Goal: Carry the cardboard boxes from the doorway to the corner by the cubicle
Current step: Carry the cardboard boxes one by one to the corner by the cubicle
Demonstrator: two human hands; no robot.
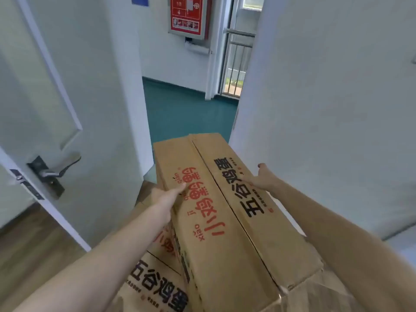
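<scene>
At the doorway: long brown cardboard box with red and black printed characters lies tilted across the threshold, far end toward the teal corridor floor, near end under the camera.
Second box: another brown cardboard box with black characters sits below and left of the top box, partly covered by it; whether more lie beneath cannot be told.
Left hand: at the top box's left edge; thumb flat on the lid near the red print, remaining fingers hidden over the side. Grip looks like a clasp on the edge, not fully visible.
Right hand: on the top box's right edge, fingers spread fairly straight along the lid by the black print, pressing, not curled round.
Box relative to grip: box lies between both hands, each at roughly the far half of its length; centre seam runs midway between them.
Surroundings: white panelled door with dark lever handle stands open left of the top box; white wall right of it; red notice board beyond, across the corridor.
Progress: judged early. Top box in hand but at the doorway, no cubicle corner in view.
Left to do: lift, turn from the doorway, carry to the corner, return for the lower box.
</scene>
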